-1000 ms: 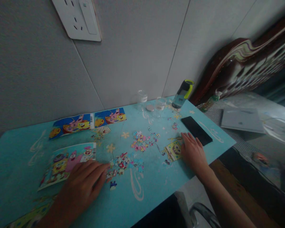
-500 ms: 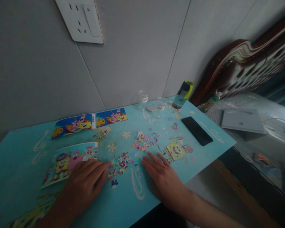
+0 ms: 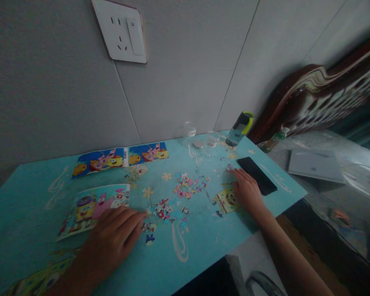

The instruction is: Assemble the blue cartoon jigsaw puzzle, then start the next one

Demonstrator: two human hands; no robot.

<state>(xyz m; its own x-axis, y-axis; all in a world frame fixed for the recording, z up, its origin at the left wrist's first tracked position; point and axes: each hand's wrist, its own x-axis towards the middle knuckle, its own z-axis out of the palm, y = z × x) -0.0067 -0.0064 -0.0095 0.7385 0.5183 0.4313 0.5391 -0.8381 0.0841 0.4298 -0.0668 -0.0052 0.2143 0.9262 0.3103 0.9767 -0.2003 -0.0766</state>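
Observation:
My left hand rests on the table at the lower left, over the edge of a picture sheet. Its fingers lie loosely stretched, with the tips beside a pile of small jigsaw pieces; nothing shows in them. A dark blue piece lies just below those tips. Farther right, my right hand reaches out with fingers extended and partly covers the printed cartoon figure on the tabletop. Its fingertips are at a small cluster of pieces. Another pile of jigsaw pieces lies between the hands.
A black flat case lies beside my right hand. Clear plastic containers, a round lid and a water bottle stand near the wall. Two blue picture packets lie at the back left. The table's right edge slopes past my forearm.
My right hand has moved right and away from me, from beside the middle piles to the small cluster near the black case. My left hand stays in place. The view has shifted slightly.

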